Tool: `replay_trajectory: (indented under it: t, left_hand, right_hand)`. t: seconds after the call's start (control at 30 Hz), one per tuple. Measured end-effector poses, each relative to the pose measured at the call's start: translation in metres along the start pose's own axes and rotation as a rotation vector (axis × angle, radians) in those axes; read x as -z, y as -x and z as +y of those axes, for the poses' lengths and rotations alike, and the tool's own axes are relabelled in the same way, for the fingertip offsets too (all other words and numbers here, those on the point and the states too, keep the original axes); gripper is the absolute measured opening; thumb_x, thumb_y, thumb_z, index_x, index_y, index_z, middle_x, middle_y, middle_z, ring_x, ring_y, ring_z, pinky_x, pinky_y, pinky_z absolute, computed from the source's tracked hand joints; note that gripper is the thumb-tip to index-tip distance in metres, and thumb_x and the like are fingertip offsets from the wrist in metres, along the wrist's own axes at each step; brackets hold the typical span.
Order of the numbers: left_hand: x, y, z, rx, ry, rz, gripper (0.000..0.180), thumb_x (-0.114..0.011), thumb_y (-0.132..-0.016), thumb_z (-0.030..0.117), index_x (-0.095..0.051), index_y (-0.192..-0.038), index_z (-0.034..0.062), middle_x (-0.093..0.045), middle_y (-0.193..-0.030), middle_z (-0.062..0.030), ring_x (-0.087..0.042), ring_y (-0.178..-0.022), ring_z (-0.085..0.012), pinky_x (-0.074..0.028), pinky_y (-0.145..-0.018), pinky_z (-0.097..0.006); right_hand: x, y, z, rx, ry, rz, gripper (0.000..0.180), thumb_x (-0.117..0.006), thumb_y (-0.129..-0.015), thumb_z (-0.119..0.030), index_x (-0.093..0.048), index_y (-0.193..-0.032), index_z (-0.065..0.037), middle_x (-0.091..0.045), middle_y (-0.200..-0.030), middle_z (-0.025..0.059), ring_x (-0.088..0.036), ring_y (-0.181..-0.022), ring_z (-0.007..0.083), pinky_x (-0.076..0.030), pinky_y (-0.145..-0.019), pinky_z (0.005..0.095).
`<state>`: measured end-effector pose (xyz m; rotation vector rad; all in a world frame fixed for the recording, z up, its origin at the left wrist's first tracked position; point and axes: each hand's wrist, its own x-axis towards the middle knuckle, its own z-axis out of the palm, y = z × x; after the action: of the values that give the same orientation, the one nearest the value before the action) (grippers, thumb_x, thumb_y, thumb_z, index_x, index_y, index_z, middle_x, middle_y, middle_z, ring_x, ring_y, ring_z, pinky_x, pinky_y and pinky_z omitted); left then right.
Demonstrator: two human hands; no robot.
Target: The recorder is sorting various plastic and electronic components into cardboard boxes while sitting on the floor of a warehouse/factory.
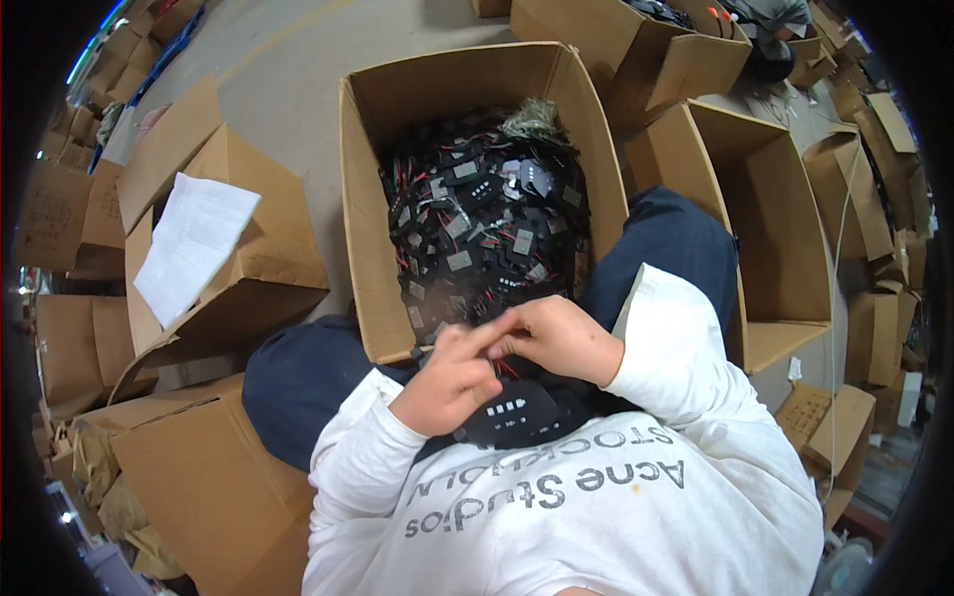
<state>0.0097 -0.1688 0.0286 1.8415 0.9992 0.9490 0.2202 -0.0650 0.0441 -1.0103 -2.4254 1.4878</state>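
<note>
My left hand (449, 385) and my right hand (563, 340) meet above my lap, at the near edge of a cardboard box (360, 214). Their fingertips touch. Both are closed in a pinch, but what lies between the fingers is too small to make out. Just below them a black flat part (512, 415) with a row of small white marks rests against my lap. Short red wires (507, 368) show between it and my fingers. The box holds a heap of black parts (477, 214) with silvery squares and red wires. A clear crumpled plastic wrap (535, 119) lies on the heap.
To the left, a carton (263, 223) carries a white foam sheet (194, 238); another carton (214, 497) is by my left knee. An open carton (775, 228) stands at my right knee. Farther off are a filled carton (596, 45), many more boxes and another person (775, 30).
</note>
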Motion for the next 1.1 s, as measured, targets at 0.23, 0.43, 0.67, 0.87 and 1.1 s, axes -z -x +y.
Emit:
replay_trajectory:
  t: [0.23,0.43,0.67,0.87,1.1]
  left_hand:
    - [-0.003,-0.001,-0.024,0.208,0.366,0.058,0.034,-0.065,-0.101,0.033,-0.07,-0.08,0.0061,-0.048,-0.158,-0.0169,-0.051,-0.11,-0.0273,-0.037,-0.103,-0.038]
    - [0.002,-0.003,-0.029,0.156,0.256,-0.021,0.027,-0.071,-0.096,0.027,-0.071,-0.08,0.0063,-0.047,-0.158,-0.0164,-0.052,-0.11,-0.0288,-0.037,-0.102,-0.038]
    - [0.003,-0.009,-0.023,0.06,0.063,-0.039,0.018,-0.074,-0.091,0.024,-0.075,-0.083,0.0071,-0.049,-0.157,-0.0158,-0.051,-0.107,-0.0298,-0.038,-0.1,-0.038]
    - [0.001,-0.011,-0.016,0.053,0.007,-0.015,0.013,-0.076,-0.088,0.02,-0.075,-0.085,0.0074,-0.051,-0.153,-0.0151,-0.052,-0.108,-0.0303,-0.039,-0.099,-0.04]
    - [0.0,-0.014,-0.02,0.06,0.058,0.019,0.013,-0.074,-0.089,0.016,-0.074,-0.098,0.0062,-0.059,-0.143,-0.0143,-0.056,-0.115,-0.0325,-0.042,-0.102,-0.041]
  right_hand:
    - [-0.008,0.029,-0.007,0.229,0.409,0.255,0.015,-0.079,-0.082,-0.017,-0.069,-0.08,-0.007,-0.068,-0.097,0.0064,-0.064,-0.081,0.0283,-0.054,-0.071,0.0395]
    - [-0.005,0.024,0.02,0.45,-0.128,0.085,0.008,-0.075,-0.087,-0.008,-0.071,-0.087,-0.001,-0.069,-0.108,0.0108,-0.065,-0.096,0.0297,-0.051,-0.087,0.0403]
    - [-0.004,0.017,0.019,0.46,-0.065,-0.055,0.034,-0.067,-0.085,-0.003,-0.065,-0.118,-0.001,-0.058,-0.117,0.0126,-0.054,-0.112,0.0327,-0.046,-0.099,0.0407]
    - [-0.011,0.018,0.022,0.452,-0.063,-0.082,0.046,-0.073,-0.08,0.002,-0.062,-0.124,-0.004,-0.052,-0.122,0.0139,-0.047,-0.117,0.0361,-0.044,-0.101,0.0423]
    - [-0.021,0.009,0.032,0.488,0.036,0.051,0.022,-0.075,-0.079,-0.001,-0.065,-0.098,-0.005,-0.061,-0.1,0.0088,-0.057,-0.102,0.0319,-0.048,-0.092,0.0404]
